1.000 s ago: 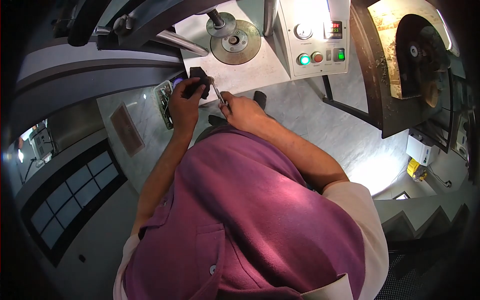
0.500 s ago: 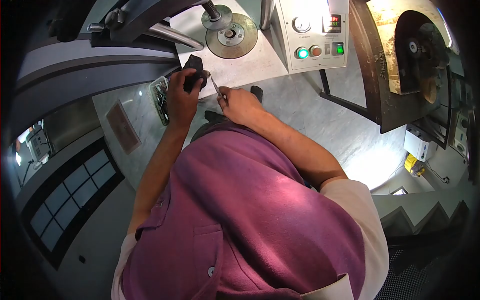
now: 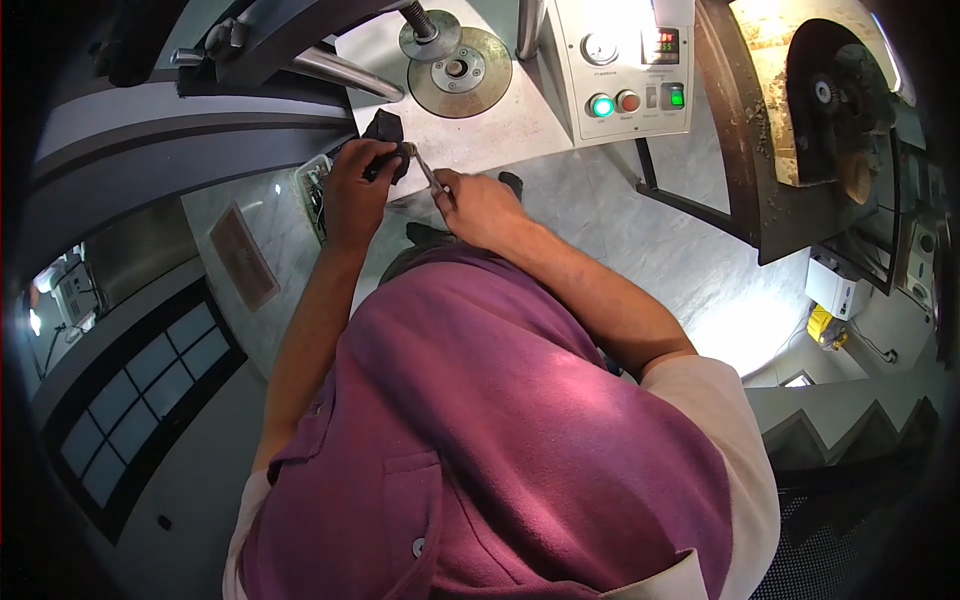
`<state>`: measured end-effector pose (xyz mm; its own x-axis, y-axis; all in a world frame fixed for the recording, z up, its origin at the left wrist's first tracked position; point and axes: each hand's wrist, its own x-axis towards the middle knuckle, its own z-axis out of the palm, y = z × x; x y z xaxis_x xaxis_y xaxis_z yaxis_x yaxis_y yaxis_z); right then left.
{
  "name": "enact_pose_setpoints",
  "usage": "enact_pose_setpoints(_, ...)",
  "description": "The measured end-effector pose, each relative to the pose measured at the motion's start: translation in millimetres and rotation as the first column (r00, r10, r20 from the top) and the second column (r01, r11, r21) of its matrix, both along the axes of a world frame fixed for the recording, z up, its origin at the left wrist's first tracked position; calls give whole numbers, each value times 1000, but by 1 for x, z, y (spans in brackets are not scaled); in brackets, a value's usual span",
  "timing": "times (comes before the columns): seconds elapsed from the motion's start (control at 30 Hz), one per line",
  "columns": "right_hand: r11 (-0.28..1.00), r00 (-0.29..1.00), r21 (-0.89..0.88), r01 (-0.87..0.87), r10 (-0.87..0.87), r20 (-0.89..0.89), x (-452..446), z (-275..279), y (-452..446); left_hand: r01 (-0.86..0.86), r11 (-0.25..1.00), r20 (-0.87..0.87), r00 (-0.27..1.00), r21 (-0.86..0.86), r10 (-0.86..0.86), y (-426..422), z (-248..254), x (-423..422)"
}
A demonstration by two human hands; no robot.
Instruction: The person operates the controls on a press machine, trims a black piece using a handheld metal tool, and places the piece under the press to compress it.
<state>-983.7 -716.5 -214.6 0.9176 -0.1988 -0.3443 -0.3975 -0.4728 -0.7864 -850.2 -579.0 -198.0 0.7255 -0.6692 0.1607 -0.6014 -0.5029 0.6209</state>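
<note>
My left hand (image 3: pixel 357 195) grips a dark, blocky piece (image 3: pixel 384 127) between thumb and fingers, at the near left edge of the white machine top. Part of the piece is hidden behind the fingers. In my right hand (image 3: pixel 482 208) is a slim metal hand tool (image 3: pixel 428 173), its exact kind too small to tell. The tool points up and left, its tip at a small light-coloured spot on the right side of the dark piece. Both hands are closed and near each other, in front of my body.
Beyond my hands, a round metal plate (image 3: pixel 490 85) sits on the white top (image 3: pixel 470 145) under a threaded spindle. To its right stands a control box (image 3: pixel 625 75) with lit buttons. A parts-filled container (image 3: pixel 312 200) is at the left; a dark-framed machine (image 3: pixel 735 150) at far right.
The view has shifted slightly. My left fingers have moved a little on the dark piece, and the tool is angled slightly differently against it. Both hands keep their hold.
</note>
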Motion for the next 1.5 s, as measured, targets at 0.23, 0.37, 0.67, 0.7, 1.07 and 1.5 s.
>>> enact_pose_setpoints(0.23,1000,1000,5,-15,15,-18,1,1,-4,29,999,-45,999,39,-27,2,4,7)
enact_pose_setpoints(0.37,1000,999,25,10,-12,40,0,-11,1,61,997,-93,994,37,-57,2,4,11)
enact_pose_setpoints(0.67,776,986,609,166,-127,-107,-1,-16,5,103,994,-78,992,41,-100,-1,7,14)
enact_pose_setpoints(0.7,878,992,464,116,-84,-90,-2,-7,4,95,994,-95,991,50,-90,-1,9,13)
enact_pose_setpoints(1.07,999,998,40,-36,35,43,-4,-11,8,93,994,-56,994,59,-90,-2,7,12)
enact_pose_setpoints(1.5,998,997,-35,-60,59,-45,-1,-6,5,52,996,-92,995,79,-44,-4,10,9)
